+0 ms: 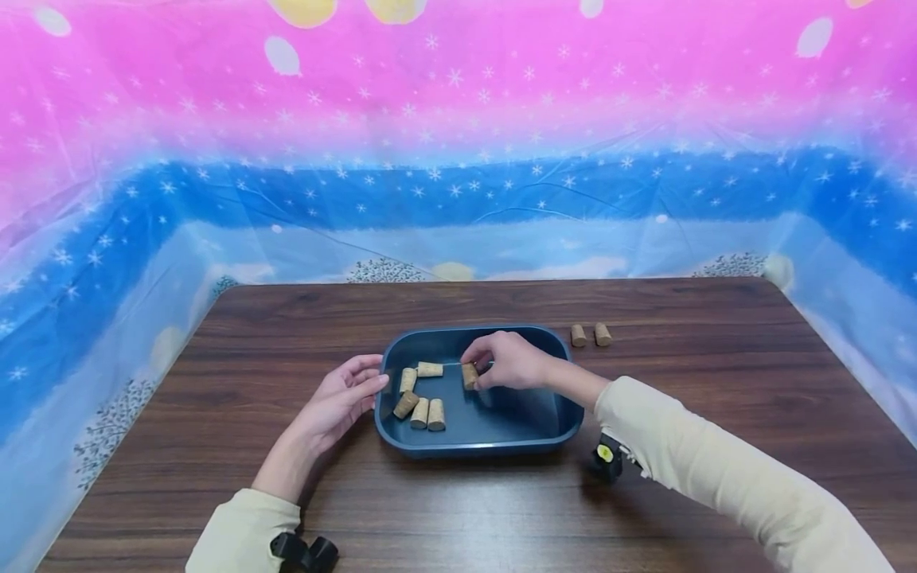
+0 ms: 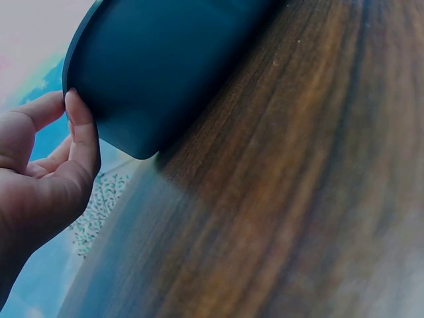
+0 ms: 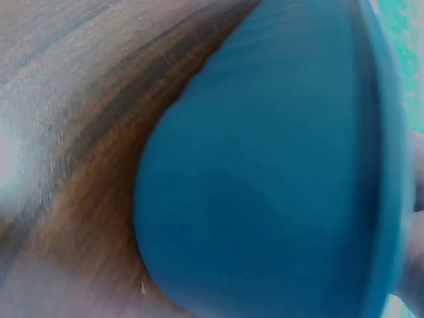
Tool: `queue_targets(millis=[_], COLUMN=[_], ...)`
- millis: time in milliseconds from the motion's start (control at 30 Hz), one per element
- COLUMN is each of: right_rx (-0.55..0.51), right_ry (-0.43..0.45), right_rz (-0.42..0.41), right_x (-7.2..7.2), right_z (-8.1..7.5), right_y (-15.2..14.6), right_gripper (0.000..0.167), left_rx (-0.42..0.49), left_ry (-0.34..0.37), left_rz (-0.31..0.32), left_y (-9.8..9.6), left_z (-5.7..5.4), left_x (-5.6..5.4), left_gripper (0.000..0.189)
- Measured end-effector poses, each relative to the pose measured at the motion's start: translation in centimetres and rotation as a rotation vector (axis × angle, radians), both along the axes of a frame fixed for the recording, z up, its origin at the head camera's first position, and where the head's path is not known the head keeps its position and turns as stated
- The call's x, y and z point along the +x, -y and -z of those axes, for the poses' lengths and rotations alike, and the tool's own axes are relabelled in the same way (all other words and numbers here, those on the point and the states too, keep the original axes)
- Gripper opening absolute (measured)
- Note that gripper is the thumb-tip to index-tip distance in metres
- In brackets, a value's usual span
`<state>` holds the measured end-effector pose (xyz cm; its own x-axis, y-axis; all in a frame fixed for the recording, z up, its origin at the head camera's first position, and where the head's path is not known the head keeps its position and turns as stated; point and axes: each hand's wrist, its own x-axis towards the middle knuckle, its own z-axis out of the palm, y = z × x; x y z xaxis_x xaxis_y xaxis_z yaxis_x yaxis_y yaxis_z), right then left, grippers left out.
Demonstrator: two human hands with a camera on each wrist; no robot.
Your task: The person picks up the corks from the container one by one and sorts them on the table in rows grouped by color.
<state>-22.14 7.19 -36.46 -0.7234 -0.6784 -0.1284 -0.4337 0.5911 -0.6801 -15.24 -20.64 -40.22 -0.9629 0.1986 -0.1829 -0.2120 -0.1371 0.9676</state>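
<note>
A dark blue rectangular tray [image 1: 480, 450] with rounded corners stands on the table. My left hand [image 1: 342, 404] pinches its left rim between thumb and fingers; the left wrist view shows this hand [image 2: 56, 165] at the edge of the tray [image 2: 165, 73]. Inside the tray, my right hand [image 1: 514, 362] pinches a cork [image 1: 469, 377] between thumb and fingers. Several other corks [image 1: 436, 415] lie or stand in the tray's left half, one of them tilted [image 1: 405, 404]. In the right wrist view the tray's outer wall [image 3: 258, 172] hides most of the right hand [image 3: 414, 258].
Two corks, a left one [image 1: 578, 336] and a right one [image 1: 602, 334], stand on the wooden table [image 1: 688, 350] just beyond the tray's far right corner. A pink and blue patterned cloth [image 1: 458, 191] hangs behind and along both sides of the table.
</note>
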Motion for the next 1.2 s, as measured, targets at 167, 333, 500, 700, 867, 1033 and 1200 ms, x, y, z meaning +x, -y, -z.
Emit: queue_targets(millis=[167, 333, 500, 700, 867, 1033, 1200], right_rx=[-0.038, -0.055, -0.082, -0.106, -0.123, -0.1, -0.085], right_ry=[-0.006, -0.014, -0.007, 0.005, 0.032, 0.052, 0.064], right_rz=[0.052, 0.077, 0.09, 0.142, 0.18, 0.261, 0.302], right_x=[-0.1, -0.5, -1.2, -2.0, -2.4, -2.7, -3.2], right_z=[-0.9, -1.7, -2.7, -3.3, -3.8, -3.9, -3.1], right_y=[-1.4, -3.1, -5.0, -7.0, -8.5, -9.8, -11.1], right_gripper=[0.035, 0.037, 0.038, 0.038, 0.039, 0.041, 0.041], left_rx=[-0.002, -0.004, -0.01, -0.008, -0.006, -0.011, -0.015], left_ry=[-0.002, -0.001, 0.0, -0.001, -0.002, 0.002, 0.008], left_rz=[-0.002, 0.003, 0.003, 0.002, 0.006, 0.004, 0.001], left_y=[0.0, -0.1, -0.1, 0.0, 0.0, 0.0, 0.0], left_z=[0.0, 0.1, 0.0, -0.1, 0.0, 0.0, -0.1], left_x=[0.0, 0.1, 0.1, 0.1, 0.1, 0.1, 0.1], left_gripper=[0.045, 0.044, 0.044, 0.044, 0.044, 0.045, 0.046])
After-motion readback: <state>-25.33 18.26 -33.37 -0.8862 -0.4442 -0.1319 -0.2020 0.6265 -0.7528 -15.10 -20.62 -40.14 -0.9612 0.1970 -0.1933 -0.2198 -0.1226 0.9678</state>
